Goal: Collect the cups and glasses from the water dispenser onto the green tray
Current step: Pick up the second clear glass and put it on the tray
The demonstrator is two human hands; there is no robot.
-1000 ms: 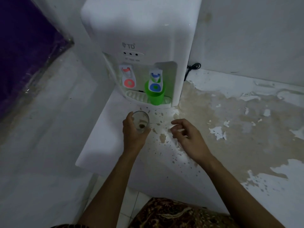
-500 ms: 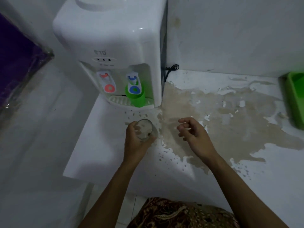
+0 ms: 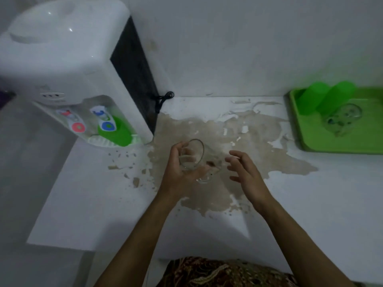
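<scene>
My left hand [image 3: 178, 168] grips a clear drinking glass [image 3: 193, 156], tilted toward the right, above the stained white counter. My right hand [image 3: 245, 172] hovers just right of the glass with fingers spread, holding nothing. A green plastic cup [image 3: 116, 132] stands on the drip tray of the white water dispenser [image 3: 68, 65], under the blue tap. At the far right the green tray [image 3: 310, 139] holds two green cups [image 3: 323, 98] lying on their sides and a clear glass [image 3: 342, 119].
The counter [image 3: 103, 193] has a large brown patch of peeled paint in its middle. A black power cord [image 3: 162, 98] hangs behind the dispenser by the wall. The counter's left edge drops off below the dispenser. Patterned fabric shows at the bottom.
My left hand has carried the glass rightward, away from the dispenser, and tilted it. My right hand opened its fingers beside it. The view swung right, bringing the green tray's contents into sight.
</scene>
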